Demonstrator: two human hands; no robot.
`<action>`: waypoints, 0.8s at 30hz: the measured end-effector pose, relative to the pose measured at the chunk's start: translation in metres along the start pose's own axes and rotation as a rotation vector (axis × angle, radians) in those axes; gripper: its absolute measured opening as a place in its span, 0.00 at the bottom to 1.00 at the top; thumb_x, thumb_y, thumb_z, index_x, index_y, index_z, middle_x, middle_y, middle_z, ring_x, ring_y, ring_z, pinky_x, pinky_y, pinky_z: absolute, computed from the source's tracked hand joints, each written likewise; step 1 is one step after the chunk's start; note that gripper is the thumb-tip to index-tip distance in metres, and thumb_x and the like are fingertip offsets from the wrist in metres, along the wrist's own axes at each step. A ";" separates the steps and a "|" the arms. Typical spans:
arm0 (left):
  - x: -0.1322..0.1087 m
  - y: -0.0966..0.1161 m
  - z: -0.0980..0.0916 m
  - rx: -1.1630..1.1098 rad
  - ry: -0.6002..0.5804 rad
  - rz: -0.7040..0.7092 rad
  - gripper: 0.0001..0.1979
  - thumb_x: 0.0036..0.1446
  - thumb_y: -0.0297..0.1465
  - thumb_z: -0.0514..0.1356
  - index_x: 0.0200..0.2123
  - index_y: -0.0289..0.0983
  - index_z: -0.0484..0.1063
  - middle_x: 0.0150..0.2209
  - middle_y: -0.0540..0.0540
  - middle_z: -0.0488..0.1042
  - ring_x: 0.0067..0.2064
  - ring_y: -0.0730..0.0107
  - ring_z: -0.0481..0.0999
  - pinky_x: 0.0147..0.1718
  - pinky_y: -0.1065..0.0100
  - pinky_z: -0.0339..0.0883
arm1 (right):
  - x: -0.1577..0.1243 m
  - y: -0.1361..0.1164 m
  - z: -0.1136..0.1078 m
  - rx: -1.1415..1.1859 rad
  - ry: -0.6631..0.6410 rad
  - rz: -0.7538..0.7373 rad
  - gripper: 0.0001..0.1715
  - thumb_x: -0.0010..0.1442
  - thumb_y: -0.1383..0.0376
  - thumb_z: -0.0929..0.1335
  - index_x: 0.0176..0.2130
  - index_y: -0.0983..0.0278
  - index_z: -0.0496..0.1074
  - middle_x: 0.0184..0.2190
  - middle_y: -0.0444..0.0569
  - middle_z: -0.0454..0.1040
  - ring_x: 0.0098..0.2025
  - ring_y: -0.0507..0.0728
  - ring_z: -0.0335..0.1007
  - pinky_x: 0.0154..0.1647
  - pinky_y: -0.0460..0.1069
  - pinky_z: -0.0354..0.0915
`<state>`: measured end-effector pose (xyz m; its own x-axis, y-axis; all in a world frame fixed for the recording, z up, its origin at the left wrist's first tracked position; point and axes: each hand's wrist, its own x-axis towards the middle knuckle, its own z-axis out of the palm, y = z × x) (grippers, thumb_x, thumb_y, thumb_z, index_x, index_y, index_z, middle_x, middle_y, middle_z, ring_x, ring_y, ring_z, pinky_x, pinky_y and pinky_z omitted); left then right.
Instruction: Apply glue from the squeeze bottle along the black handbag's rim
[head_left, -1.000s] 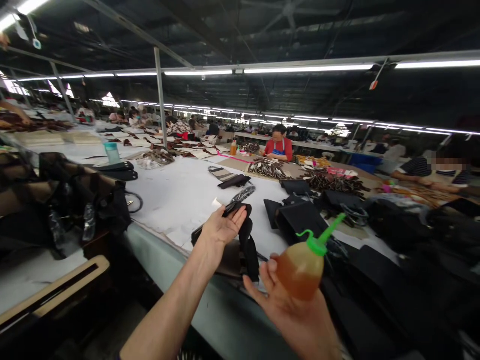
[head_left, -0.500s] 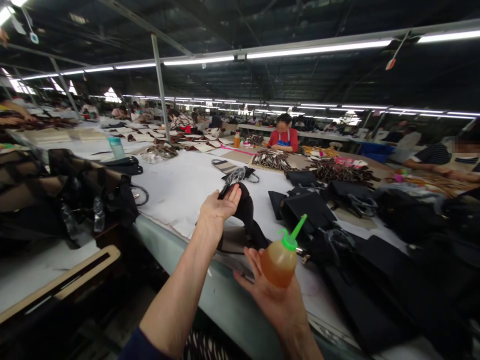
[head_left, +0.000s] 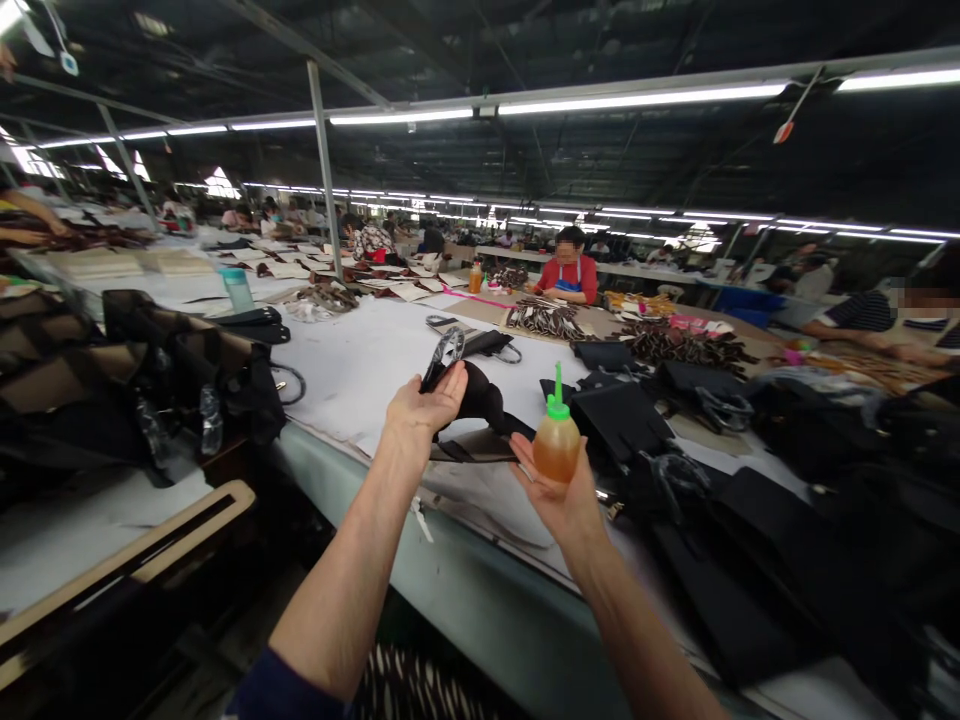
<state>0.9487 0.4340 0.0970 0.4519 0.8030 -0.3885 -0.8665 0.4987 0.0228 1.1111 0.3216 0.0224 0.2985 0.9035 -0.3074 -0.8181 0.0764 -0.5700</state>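
My left hand (head_left: 424, 408) is palm up with its fingers stretched out, against a black bag (head_left: 480, 395) whose handle is wrapped in clear plastic. The bag lies on its side at the table edge and shows a brown-grey panel. In my right hand (head_left: 562, 505) a round squeeze bottle (head_left: 556, 450) rests upright on the palm, between thumb and fingers. It has a green cap and spout and holds amber liquid. Beyond the left hand lies a flat grey-and-black bag piece (head_left: 480, 342) with a looped handle.
Several black bags (head_left: 720, 510) are heaped on the right, and more bags (head_left: 180, 370) on the left. A teal-lidded bottle (head_left: 238, 290) stands on the white table (head_left: 337, 350). Across it, a person in red (head_left: 570, 270) sits near piles of brown strips (head_left: 551, 315).
My right hand has moved up and forward with the bottle, whose spout now points nearly straight up. The left hand has shifted slightly left, and the bag tilts lower beside it.
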 end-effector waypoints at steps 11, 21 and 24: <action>-0.020 0.005 -0.011 1.054 -0.086 0.532 0.29 0.58 0.47 0.48 0.54 0.33 0.61 0.53 0.38 0.66 0.54 0.61 0.66 0.48 0.65 0.64 | 0.044 -0.038 0.053 -0.104 -0.090 0.046 0.29 0.60 0.46 0.58 0.43 0.67 0.68 0.44 0.64 0.71 0.51 0.63 0.65 0.49 0.65 0.59; -0.001 0.022 -0.006 2.924 0.085 0.576 0.12 0.49 0.22 0.57 0.38 0.33 0.74 0.43 0.34 0.73 0.48 0.52 0.71 0.47 0.56 0.63 | 0.070 -0.025 0.090 -0.102 -0.170 0.087 0.29 0.61 0.46 0.57 0.42 0.65 0.70 0.43 0.56 0.73 0.55 0.60 0.61 0.58 0.66 0.42; 0.006 0.025 0.019 2.942 0.127 0.547 0.12 0.46 0.23 0.60 0.37 0.33 0.74 0.44 0.34 0.73 0.48 0.51 0.72 0.44 0.58 0.66 | 0.072 -0.036 0.092 -0.095 -0.175 0.075 0.29 0.61 0.46 0.57 0.41 0.67 0.70 0.44 0.58 0.72 0.57 0.60 0.59 0.59 0.66 0.41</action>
<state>0.9339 0.4576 0.1128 0.4000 0.9158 -0.0359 0.9131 -0.3948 0.1024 1.1167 0.4226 0.0913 0.1415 0.9654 -0.2192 -0.7826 -0.0266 -0.6220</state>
